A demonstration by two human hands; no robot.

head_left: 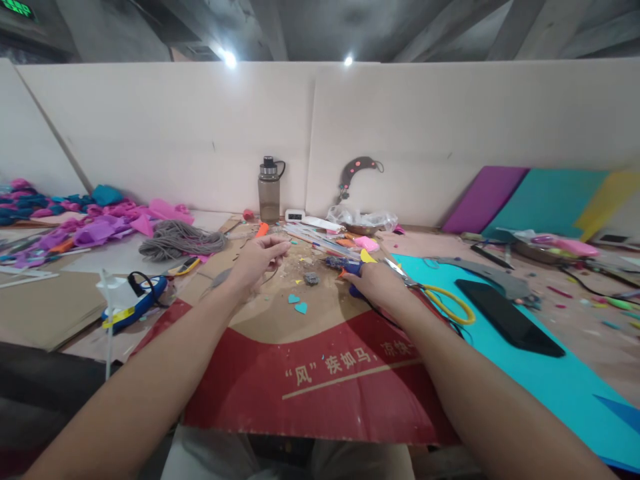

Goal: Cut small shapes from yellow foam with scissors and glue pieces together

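My left hand (260,261) is raised over the cardboard (255,317), its thumb and fingers pinched together; a thin cord seems to hang below it, but what the fingertips hold is too small to name. On the right, my right hand (376,280) is wrapped round a blue tool (354,268), which looks like a glue gun, its front end pointing left. A small grey lump (311,279) lies between the hands. Nearer me are two teal felt hearts (301,308). Yellow-handled scissors (450,303) rest just right of my right hand.
A bottle (269,193) and small clock (295,215) stand by the back panel. Grey cord (180,241), felt scraps (103,229) and a power strip (135,303) lie left. A black phone (509,317) rests on teal felt (530,393) at right. A grey crescent (356,175) hangs behind.
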